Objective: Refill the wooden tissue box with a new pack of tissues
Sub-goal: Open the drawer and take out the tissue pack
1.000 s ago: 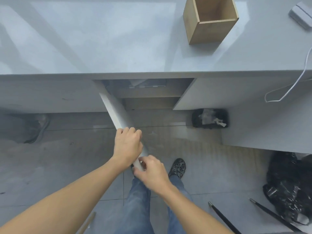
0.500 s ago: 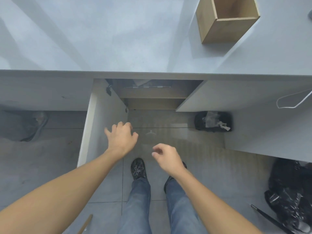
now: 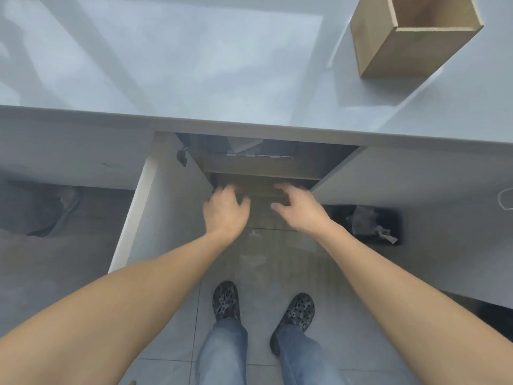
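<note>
The wooden tissue box (image 3: pixel 410 37) stands open-topped and hollow on the grey counter (image 3: pixel 194 65) at the far right. Below the counter's edge a cabinet (image 3: pixel 261 168) stands open with wooden shelves inside. Something pale (image 3: pixel 244 144) lies on its upper shelf, mostly hidden under the counter. My left hand (image 3: pixel 224 212) and my right hand (image 3: pixel 299 209) reach side by side at the cabinet's lower shelf edge, fingers spread and blurred, holding nothing.
The left cabinet door (image 3: pixel 155 207) is swung wide, and the right door (image 3: pixel 388 173) is also swung out. A black bin (image 3: pixel 369 223) with crumpled paper sits on the floor at the right. My shoes (image 3: pixel 226 301) stand on grey tiles.
My hands let go of the left door's edge. The door swung wide. Both hands then moved forward to the cabinet opening, and the view came closer.
</note>
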